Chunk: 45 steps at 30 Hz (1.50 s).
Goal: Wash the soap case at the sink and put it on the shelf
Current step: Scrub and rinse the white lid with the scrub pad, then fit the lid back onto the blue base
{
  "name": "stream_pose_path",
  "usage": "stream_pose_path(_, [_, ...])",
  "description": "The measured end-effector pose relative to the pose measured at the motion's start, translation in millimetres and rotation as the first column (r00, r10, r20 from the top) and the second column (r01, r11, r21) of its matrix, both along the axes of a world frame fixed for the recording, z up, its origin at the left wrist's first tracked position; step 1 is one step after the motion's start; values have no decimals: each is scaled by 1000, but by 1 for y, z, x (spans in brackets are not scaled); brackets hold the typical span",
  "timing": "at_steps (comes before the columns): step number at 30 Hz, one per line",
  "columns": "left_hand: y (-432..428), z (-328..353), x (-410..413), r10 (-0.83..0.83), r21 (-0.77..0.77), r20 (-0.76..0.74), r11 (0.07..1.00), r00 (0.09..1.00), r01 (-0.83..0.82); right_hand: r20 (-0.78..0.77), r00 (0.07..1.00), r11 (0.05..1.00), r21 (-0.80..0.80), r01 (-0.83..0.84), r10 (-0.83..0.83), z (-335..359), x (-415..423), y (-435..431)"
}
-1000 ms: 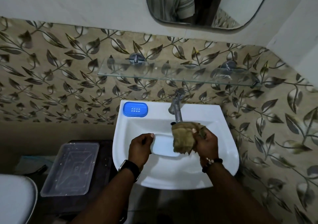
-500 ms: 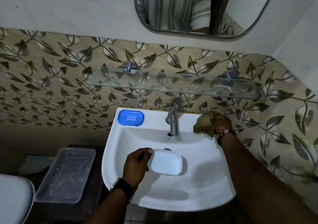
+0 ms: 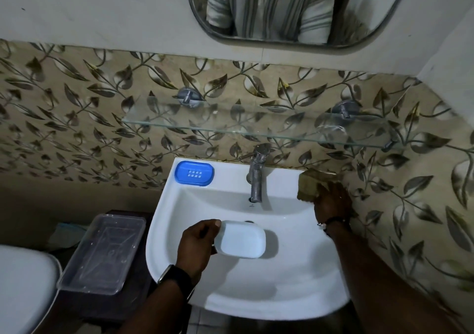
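Note:
My left hand (image 3: 198, 245) grips the left end of a white soap case (image 3: 243, 240) and holds it level over the basin of the white sink (image 3: 269, 295). At the sink's back right corner, my right hand (image 3: 332, 202) rests on a brown scrubbing cloth (image 3: 311, 183) with the fingers still on it. A blue perforated soap case part (image 3: 194, 173) lies on the sink's back left ledge. The glass shelf (image 3: 256, 125) spans the wall above the steel tap (image 3: 255, 174), which shows no running water.
A clear plastic container (image 3: 102, 254) sits on a dark stand left of the sink. A white toilet edge (image 3: 23, 290) is at the far left. A mirror (image 3: 295, 7) hangs above, and a side wall closes in on the right.
My right hand took the cloth off the white soap case and carried it to the sink's back right corner. The left hand keeps holding the case over the basin.

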<state>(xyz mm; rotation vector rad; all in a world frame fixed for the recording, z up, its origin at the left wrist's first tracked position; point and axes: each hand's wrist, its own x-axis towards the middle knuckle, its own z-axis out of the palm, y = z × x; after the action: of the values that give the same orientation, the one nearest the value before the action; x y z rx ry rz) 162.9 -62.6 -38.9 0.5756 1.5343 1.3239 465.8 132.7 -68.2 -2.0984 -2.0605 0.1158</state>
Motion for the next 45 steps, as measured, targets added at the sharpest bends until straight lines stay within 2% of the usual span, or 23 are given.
stream_pose_path(3, [4,-4,-1,29,-1,-1,1000,1000,-29,-155,988,951,306,42,7,-3,-21,-36])
stream_pose_path(5, [7,-7,-3,48,-8,-6,999,999,-48,-388,914,929,369,33,122,-5,-49,-78])
stream_pose_path(7, [9,-10,-6,54,-16,-7,998,999,-54,-692,709,979,202,7,137,-7,-82,-118])
stream_pose_path(8, [10,-11,-8,55,-19,-7,998,998,-55,-802,594,998,63,-16,61,-7,-97,-134])
stream_pose_path(10, [11,-12,-12,67,-25,-23,997,997,-68,-904,410,981,-169,-90,-118,-6,-125,-159])
stream_pose_path(12, [12,-10,-18,91,-28,-32,995,995,-92,-942,237,953,-272,-133,-236,-6,-142,-168])
stream_pose_path(15, [13,-7,-28,93,-24,18,995,996,-92,-944,119,938,-321,-131,-307,0,-154,-164])
stream_pose_path(18, [12,-5,-36,38,-42,142,999,989,-32,-934,29,925,-356,-130,-355,7,-164,-159])
stream_pose_path(21, [7,-8,-47,-8,-28,235,999,972,16,-924,34,911,-381,-160,-381,10,-175,-152])
stream_pose_path(25, [-2,-12,-70,107,-51,278,994,955,-97,-906,114,898,-420,-132,-407,9,-198,-126])
stream_pose_path(27, [-8,-12,-81,147,-65,281,989,948,-134,-933,132,931,-350,-102,-336,10,-213,-105])
stream_pose_path(28, [-10,-13,-87,159,-68,283,987,946,-146,-949,195,957,-270,-103,-246,11,-224,-95])
stream_pose_path(30, [-17,-12,-95,178,-72,290,984,940,-164,-876,481,984,-51,-171,38,13,-243,-74])
stream_pose_path(31, [-20,-12,-99,189,-74,291,982,938,-175,-753,628,970,56,-235,196,13,-251,-65])
stream_pose_path(32, [-23,-11,-102,196,-74,288,980,937,-183,-600,728,939,140,-313,332,15,-258,-56])
stream_pose_path(33, [-25,-10,-104,200,-71,283,980,938,-188,-453,776,898,179,-403,439,16,-265,-48])
stream_pose_path(34, [-28,-9,-106,200,-66,278,980,939,-189,-310,793,852,184,-491,524,18,-272,-39])
stream_pose_path(36, [-32,-7,-109,197,-55,273,980,942,-189,-30,779,778,89,-622,627,21,-286,-26])
stream_pose_path(39, [-35,-6,-112,203,-53,263,979,943,-196,242,688,722,-93,-685,684,17,-299,-15])
stream_pose_path(41, [-35,-6,-115,207,-54,258,978,944,-200,313,660,716,-113,-688,683,12,-302,-15])
stream_pose_path(45, [-34,-8,-117,200,-47,258,980,945,-195,349,666,716,-21,-698,659,7,-297,-22])
